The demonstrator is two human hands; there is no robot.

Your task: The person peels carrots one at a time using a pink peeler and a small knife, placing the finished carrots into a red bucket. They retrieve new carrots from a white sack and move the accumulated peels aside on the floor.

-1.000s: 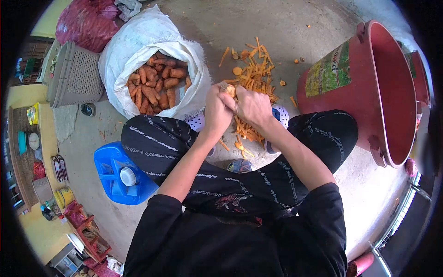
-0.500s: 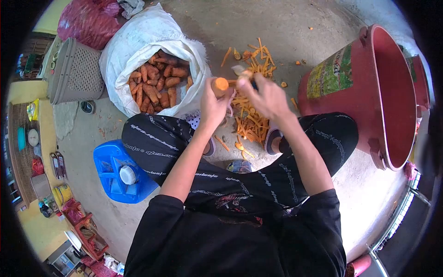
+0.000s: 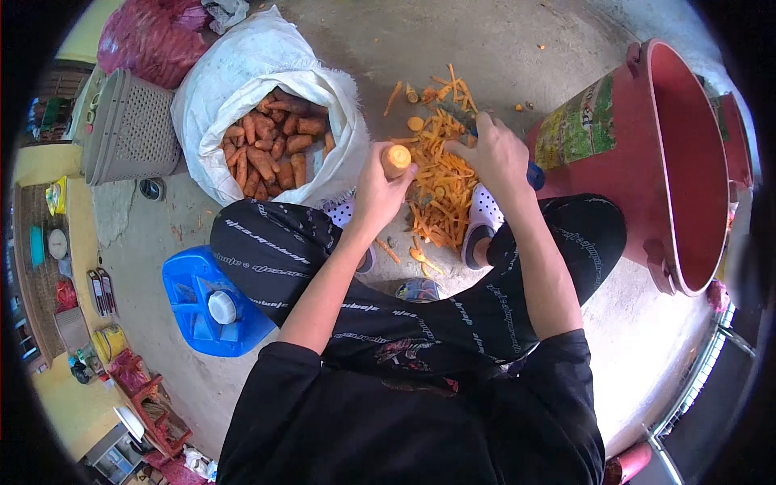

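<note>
My left hand (image 3: 383, 187) is wrapped round a carrot (image 3: 397, 158), its pale orange cut end facing up. My right hand (image 3: 503, 162) is closed on a knife whose dark blue handle (image 3: 535, 175) sticks out beside the palm; the blade is mostly hidden. The two hands are apart, and the knife does not touch the carrot. Below them, a heap of orange carrot peelings (image 3: 440, 202) lies on the floor between my feet, with a few cut ends among the strips. Left of my left hand, a white sack (image 3: 250, 69) lies open, with several unpeeled carrots (image 3: 275, 145) inside.
A large red tub (image 3: 638, 162) leans on its side at the right. A blue jerrycan (image 3: 202, 311) stands by my left knee. Grey perforated baskets (image 3: 137, 125) and a red mesh sack (image 3: 149, 44) are behind the white sack. My shoe (image 3: 483, 212) borders the peelings.
My right hand has moved right, away from the carrot. The carrot's top has tilted slightly and sits a little lower and further right. More of the peelings now show.
</note>
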